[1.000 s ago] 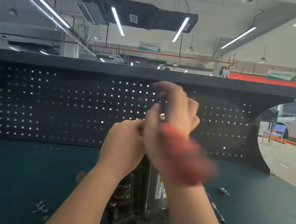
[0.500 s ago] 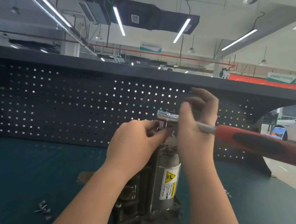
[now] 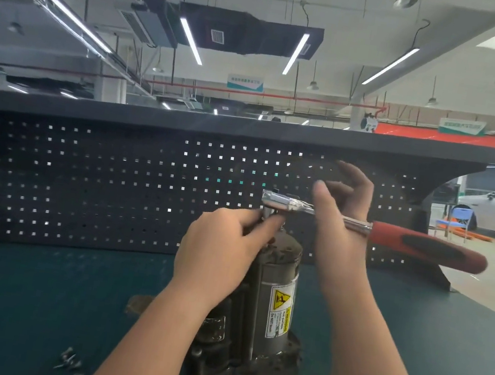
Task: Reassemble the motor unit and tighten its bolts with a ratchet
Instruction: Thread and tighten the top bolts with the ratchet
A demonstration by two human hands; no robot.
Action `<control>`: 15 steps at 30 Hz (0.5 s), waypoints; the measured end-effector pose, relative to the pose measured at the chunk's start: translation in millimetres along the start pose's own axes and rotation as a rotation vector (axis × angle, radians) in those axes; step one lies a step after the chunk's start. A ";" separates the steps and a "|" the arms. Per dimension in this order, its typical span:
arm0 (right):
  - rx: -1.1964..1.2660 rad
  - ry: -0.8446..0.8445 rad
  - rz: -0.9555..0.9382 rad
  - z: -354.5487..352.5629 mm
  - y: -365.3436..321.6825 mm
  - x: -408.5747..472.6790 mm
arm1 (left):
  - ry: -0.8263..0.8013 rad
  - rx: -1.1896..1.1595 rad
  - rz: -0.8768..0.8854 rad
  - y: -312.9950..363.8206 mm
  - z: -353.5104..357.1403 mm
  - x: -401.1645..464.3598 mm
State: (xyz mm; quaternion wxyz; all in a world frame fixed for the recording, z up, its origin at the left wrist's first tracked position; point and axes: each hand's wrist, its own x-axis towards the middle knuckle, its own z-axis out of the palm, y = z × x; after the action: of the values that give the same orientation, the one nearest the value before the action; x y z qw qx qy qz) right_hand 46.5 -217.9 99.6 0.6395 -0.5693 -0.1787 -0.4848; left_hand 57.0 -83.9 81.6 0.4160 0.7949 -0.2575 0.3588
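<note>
Ratchet (image 3: 362,230) atop upright motor unit (image 3: 275,289), left hand (image 3: 217,247) pinching its socket, right hand (image 3: 341,221) on shaft.

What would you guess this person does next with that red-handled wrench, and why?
Probably swing the ratchet handle to turn the bolt. Its head sits over the top of the upright motor unit, the left hand pinches the socket under it, and the right hand holds the shaft near the head.
</note>
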 end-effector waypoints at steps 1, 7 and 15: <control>-0.013 -0.002 -0.010 5.7 -1.7 -1.7 | 0.012 0.009 0.001 -0.6 1.5 1.2; -0.553 -0.238 -0.504 49.7 -25.2 -25.0 | 0.055 0.090 -0.179 -12.2 11.9 13.5; -0.210 -0.140 -0.126 13.0 -11.9 -1.2 | 0.000 0.080 -0.038 -6.0 -1.3 4.9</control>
State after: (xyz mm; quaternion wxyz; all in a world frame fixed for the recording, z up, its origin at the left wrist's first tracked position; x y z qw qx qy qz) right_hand 40.3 -204.2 109.0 0.5306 -0.6532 -0.2067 -0.4991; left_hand 63.8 -80.2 83.1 0.3908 0.8156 -0.2280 0.3607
